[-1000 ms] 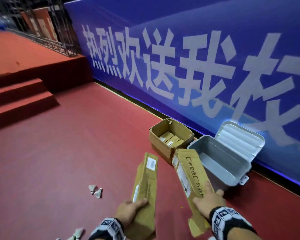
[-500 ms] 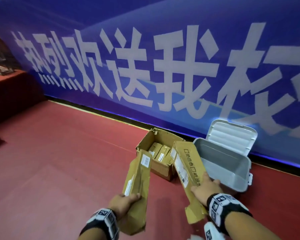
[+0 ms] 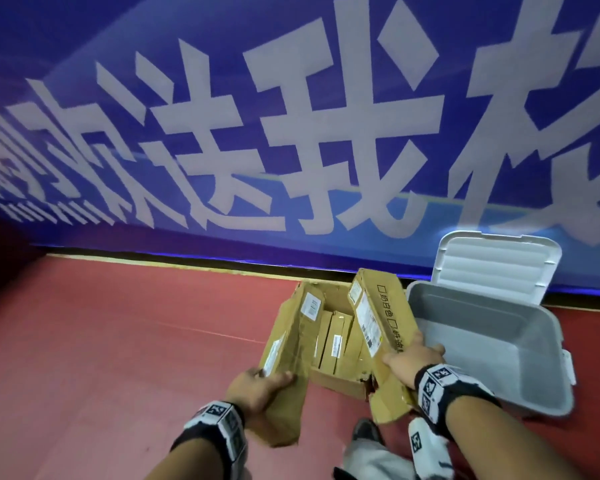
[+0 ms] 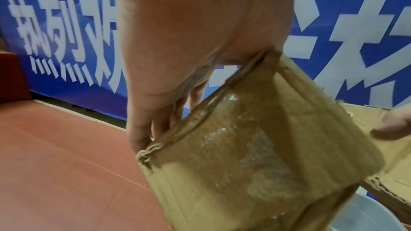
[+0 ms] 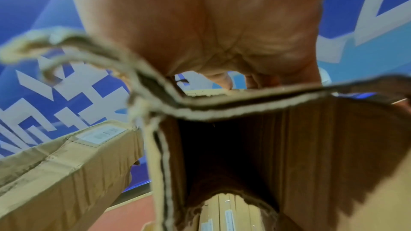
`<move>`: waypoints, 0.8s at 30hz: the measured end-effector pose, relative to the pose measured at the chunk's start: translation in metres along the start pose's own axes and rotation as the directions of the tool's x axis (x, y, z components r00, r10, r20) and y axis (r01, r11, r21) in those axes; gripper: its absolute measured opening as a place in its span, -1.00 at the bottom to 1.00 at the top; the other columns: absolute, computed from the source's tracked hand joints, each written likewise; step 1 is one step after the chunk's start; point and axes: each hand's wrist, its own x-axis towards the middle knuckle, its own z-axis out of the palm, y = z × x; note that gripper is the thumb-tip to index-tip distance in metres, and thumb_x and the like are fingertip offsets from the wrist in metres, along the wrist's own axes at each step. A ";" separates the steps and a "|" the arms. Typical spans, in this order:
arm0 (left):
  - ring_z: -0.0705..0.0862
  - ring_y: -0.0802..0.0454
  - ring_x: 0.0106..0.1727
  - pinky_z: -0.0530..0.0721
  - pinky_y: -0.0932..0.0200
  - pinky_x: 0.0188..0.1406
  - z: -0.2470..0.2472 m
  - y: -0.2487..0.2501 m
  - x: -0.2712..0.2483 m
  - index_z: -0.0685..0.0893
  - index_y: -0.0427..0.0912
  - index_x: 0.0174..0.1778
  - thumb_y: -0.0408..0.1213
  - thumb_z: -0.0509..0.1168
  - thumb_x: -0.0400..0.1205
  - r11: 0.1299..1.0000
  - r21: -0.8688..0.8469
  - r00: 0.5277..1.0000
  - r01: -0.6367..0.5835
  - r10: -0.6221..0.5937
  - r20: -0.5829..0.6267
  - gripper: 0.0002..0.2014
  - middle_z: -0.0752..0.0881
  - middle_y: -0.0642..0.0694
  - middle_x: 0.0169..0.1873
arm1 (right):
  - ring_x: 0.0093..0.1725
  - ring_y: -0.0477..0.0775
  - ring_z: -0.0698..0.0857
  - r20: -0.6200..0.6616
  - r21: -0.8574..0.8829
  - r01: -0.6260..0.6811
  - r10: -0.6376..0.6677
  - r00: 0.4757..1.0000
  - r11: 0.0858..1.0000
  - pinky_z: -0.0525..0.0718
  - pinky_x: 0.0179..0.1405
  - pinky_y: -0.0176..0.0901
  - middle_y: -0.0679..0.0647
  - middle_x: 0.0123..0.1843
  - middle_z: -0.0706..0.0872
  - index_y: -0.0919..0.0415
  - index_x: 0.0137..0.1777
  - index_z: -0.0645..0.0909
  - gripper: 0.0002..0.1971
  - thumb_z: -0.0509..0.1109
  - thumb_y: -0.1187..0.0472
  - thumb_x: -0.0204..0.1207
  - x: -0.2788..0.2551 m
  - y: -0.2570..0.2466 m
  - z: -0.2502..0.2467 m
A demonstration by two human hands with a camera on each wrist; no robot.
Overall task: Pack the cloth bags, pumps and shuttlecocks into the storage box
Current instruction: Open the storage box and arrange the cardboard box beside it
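Observation:
My left hand (image 3: 257, 386) grips the near end of a long taped brown carton (image 3: 288, 344), also seen close up as the taped carton end (image 4: 255, 147). My right hand (image 3: 409, 358) grips a second long carton (image 3: 381, 327) whose near end is torn open; the right wrist view looks into that hollow carton (image 5: 244, 155). Both cartons slant over an open cardboard box (image 3: 336, 379) that holds several similar cartons. The grey plastic storage box (image 3: 492, 344) stands just right of it, lid (image 3: 496, 265) raised, inside bare. No cloth bags or shuttlecocks are in view.
A blue banner (image 3: 291, 133) with large white characters rises right behind both boxes. Red floor (image 3: 118, 341) spreads to the left and front. A shoe and trouser leg (image 3: 368, 441) show at the bottom edge.
I have come closer to the boxes and the view has swung right. Both held cartons now reach over the cardboard box. The shuttlecocks on the floor and the steps have left the view.

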 end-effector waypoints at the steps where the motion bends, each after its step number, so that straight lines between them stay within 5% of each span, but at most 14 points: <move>1: 0.75 0.01 -0.04 0.64 0.19 -0.07 -0.009 0.018 0.017 0.70 -0.15 0.13 0.41 0.47 0.10 0.999 0.046 1.000 0.008 -0.008 -0.005 -0.16 0.79 -0.03 -0.02 | -0.20 0.06 0.54 0.000 0.009 -0.010 0.010 1.000 1.000 0.54 -0.46 -0.30 0.26 0.41 0.27 0.01 0.71 -0.22 -0.03 0.37 -0.16 0.51 0.019 -0.015 -0.004; 5: 0.66 -0.13 0.09 0.62 0.06 0.17 -0.027 0.077 0.083 0.56 -0.06 0.12 0.38 0.41 0.11 0.982 0.178 0.993 0.061 -0.042 -0.108 -0.22 0.67 -0.13 0.08 | -0.16 0.08 0.57 0.018 0.029 0.003 -0.004 1.000 1.000 0.54 -0.32 -0.35 0.25 0.42 0.20 -0.07 0.68 -0.35 0.03 0.38 -0.16 0.50 0.078 -0.067 -0.021; 8: 0.50 -0.25 0.19 0.51 -0.06 0.24 -0.020 0.106 0.119 0.42 0.10 0.15 0.38 0.35 0.27 0.907 0.405 0.983 0.116 -0.047 -0.176 -0.36 0.45 -0.12 0.07 | 0.32 0.27 0.52 0.061 0.010 -0.039 0.038 0.997 0.999 0.62 0.07 -0.10 0.23 0.56 0.03 -0.17 0.67 -0.32 -0.03 0.35 -0.14 0.52 0.109 -0.086 -0.026; 9: 0.47 -0.26 0.20 0.51 -0.09 0.25 -0.016 0.114 0.131 0.39 0.12 0.15 0.36 0.34 0.27 0.896 0.430 0.984 0.114 -0.041 -0.175 -0.37 0.42 -0.12 0.06 | 0.35 0.28 0.51 0.077 0.009 -0.047 0.046 0.996 0.999 0.68 0.02 -0.10 0.20 0.59 -0.02 -0.21 0.66 -0.32 -0.04 0.35 -0.11 0.52 0.120 -0.090 -0.024; 11: 0.42 -0.26 0.23 0.51 -0.13 0.28 -0.005 0.125 0.162 0.34 0.15 0.25 0.37 0.28 0.22 0.869 0.485 0.990 0.094 -0.032 -0.135 -0.29 0.40 -0.13 0.09 | 0.20 0.23 0.60 0.101 0.026 -0.080 0.077 0.992 0.996 0.77 -0.15 -0.10 0.13 0.54 -0.02 -0.32 0.64 -0.27 -0.05 0.36 -0.11 0.46 0.143 -0.094 -0.013; 15: 0.35 -0.31 0.39 0.46 -0.24 0.36 0.027 0.137 0.247 0.07 0.30 0.54 0.44 0.14 0.14 0.782 0.622 0.998 0.043 -0.062 0.009 -0.01 0.36 -0.17 0.41 | 0.16 0.23 0.61 0.189 0.038 -0.206 0.195 0.962 0.978 0.76 0.06 0.03 0.05 0.36 0.07 -0.42 0.60 -0.20 -0.04 0.35 -0.17 0.31 0.208 -0.092 0.032; 20: 0.31 -0.26 0.44 0.44 -0.26 0.40 0.107 0.102 0.385 -0.08 0.35 0.60 0.50 0.22 0.08 0.750 0.659 0.983 0.052 -0.153 0.097 0.14 0.35 -0.18 0.40 | 0.31 0.29 0.55 0.243 0.037 -0.297 0.280 0.929 0.954 0.52 0.40 0.00 0.15 0.39 0.16 -0.24 0.67 -0.16 -0.03 0.33 -0.32 0.37 0.320 -0.085 0.125; 24: 0.26 -0.30 0.50 0.35 -0.33 0.44 0.168 0.041 0.482 -0.27 0.26 0.63 0.62 0.22 0.05 0.719 0.685 0.968 0.116 -0.235 0.084 0.29 0.26 -0.27 0.45 | 0.50 0.39 0.38 0.253 0.063 -0.385 0.358 0.899 0.921 0.40 0.50 0.15 0.20 0.61 -0.05 -0.30 0.66 -0.19 -0.11 0.22 -0.38 0.44 0.396 -0.081 0.212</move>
